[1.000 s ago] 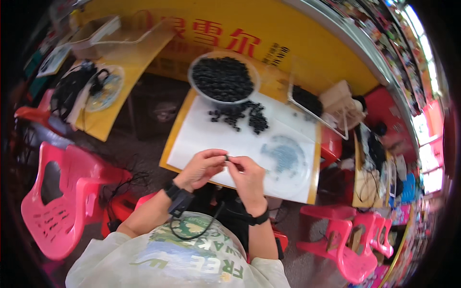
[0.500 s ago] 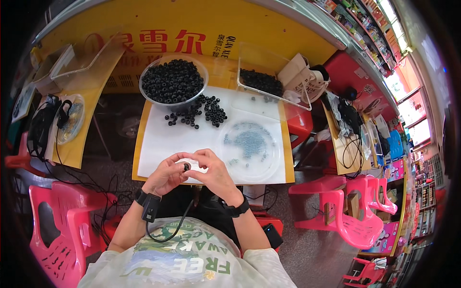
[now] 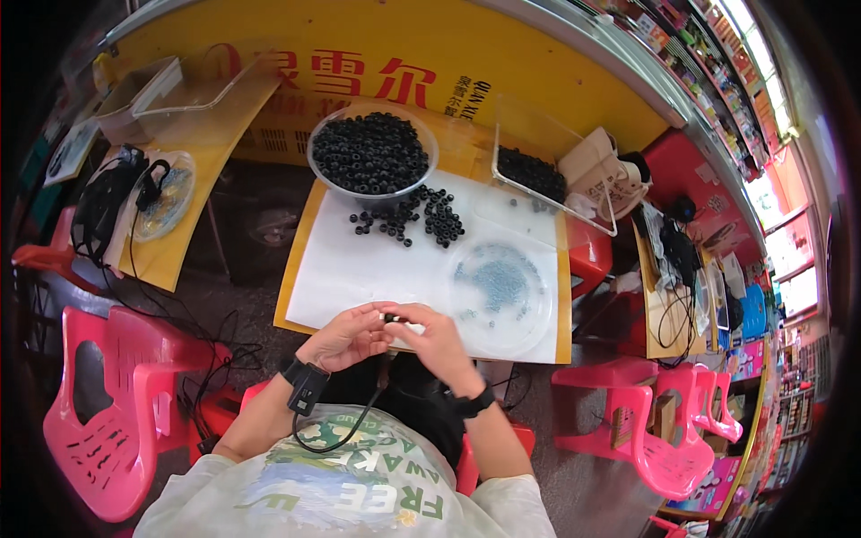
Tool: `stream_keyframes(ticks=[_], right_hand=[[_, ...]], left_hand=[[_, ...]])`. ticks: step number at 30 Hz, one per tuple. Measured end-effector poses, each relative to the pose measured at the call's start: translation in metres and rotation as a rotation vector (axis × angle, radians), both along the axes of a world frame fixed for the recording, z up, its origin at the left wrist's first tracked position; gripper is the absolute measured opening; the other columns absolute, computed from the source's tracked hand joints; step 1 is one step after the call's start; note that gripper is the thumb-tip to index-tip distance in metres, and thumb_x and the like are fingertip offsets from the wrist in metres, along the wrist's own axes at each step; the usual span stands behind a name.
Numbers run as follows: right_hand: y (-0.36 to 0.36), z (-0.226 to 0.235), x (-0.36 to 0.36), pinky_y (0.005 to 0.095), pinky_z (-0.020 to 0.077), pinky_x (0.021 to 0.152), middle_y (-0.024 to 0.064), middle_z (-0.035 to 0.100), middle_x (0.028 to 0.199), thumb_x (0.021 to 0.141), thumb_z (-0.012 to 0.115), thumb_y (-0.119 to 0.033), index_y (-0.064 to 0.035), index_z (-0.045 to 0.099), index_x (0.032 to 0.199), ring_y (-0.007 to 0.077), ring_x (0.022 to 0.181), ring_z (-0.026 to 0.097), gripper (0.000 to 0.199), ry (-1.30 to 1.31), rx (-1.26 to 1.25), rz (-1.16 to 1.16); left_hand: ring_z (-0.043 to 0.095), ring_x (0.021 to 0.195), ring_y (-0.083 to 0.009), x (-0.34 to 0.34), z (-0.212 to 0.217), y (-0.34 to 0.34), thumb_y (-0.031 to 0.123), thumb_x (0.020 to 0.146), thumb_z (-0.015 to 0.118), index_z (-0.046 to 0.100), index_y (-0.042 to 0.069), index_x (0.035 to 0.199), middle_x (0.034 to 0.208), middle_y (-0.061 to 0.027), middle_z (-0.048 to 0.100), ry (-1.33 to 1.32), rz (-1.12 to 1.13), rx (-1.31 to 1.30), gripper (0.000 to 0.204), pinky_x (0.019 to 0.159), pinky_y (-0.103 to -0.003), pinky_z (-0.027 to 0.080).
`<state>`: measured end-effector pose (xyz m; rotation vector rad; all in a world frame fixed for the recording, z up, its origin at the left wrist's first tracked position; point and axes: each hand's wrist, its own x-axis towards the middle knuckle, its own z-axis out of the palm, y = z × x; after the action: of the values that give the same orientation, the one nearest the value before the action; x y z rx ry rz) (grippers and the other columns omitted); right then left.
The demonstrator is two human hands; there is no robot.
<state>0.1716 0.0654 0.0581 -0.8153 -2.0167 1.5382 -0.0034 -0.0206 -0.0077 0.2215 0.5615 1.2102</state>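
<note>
Just over the near edge of the white sheet (image 3: 336, 260), my two hands meet around a small black bead (image 3: 389, 318). My left hand (image 3: 345, 339) is half curled, its fingertips against the bead. From the other side my right hand (image 3: 438, 345) pinches the bead between thumb and fingers. Farther off, loose black beads (image 3: 444, 221) lie below a clear bowl (image 3: 434, 166) heaped with more of them. To the right, a clear round plate (image 3: 493, 343) carries tiny pale blue beads (image 3: 493, 282). Any thread between the fingers is too fine to make out.
A clear bin (image 3: 547, 195) with black beads stands at the back right, a cream bag (image 3: 596, 170) beside it. Side tables (image 3: 184, 242) hold cables and trays. Pink chairs (image 3: 126, 421) stand on both sides. A cable runs from my left wrist device (image 3: 308, 384).
My view has shifted, so the table appears farther right. The bead has passed from deep in my left fingers to between both hands' fingertips, and my right hand has turned over it.
</note>
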Motion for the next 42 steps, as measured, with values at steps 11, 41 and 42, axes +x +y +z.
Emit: stream_keyframes(ticks=[11,41,42], right_hand=[[0.148,0.054,-0.005,0.0276,0.0505,0.084,0.008,0.071,0.1,0.092,0.066,-0.013,0.0054,0.058,0.126,0.0146,0.098,0.067,0.04,0.359,-0.239,-0.314],[0.056,0.001,-0.037,0.0285,0.0504,0.09,0.0152,0.068,0.113,0.088,0.063,0.004,0.0063,0.056,0.128,0.0182,0.102,0.065,0.04,0.245,-0.28,-0.229],[0.043,-0.001,-0.033,0.0297,0.0508,0.089,0.0132,0.069,0.114,0.087,0.065,0.003,0.0036,0.061,0.124,0.0168,0.102,0.065,0.037,0.252,-0.239,-0.272]], left_hand=[[0.064,0.106,-0.0214,-0.003,-0.02,0.0,0.027,0.103,0.051,0.048,0.005,0.133,0.127,-0.0159,0.059,-0.131,0.03,-0.019,0.037,0.09,-0.034,0.055],[0.067,0.1,-0.0192,-0.008,0.011,0.021,0.014,0.096,0.063,0.059,0.004,0.117,0.112,-0.0121,0.067,0.003,0.2,-0.084,0.023,0.086,-0.03,0.057],[0.067,0.099,-0.019,-0.008,0.017,0.026,0.014,0.096,0.064,0.06,0.005,0.116,0.111,-0.0118,0.067,0.022,0.206,-0.092,0.022,0.086,-0.03,0.057]])
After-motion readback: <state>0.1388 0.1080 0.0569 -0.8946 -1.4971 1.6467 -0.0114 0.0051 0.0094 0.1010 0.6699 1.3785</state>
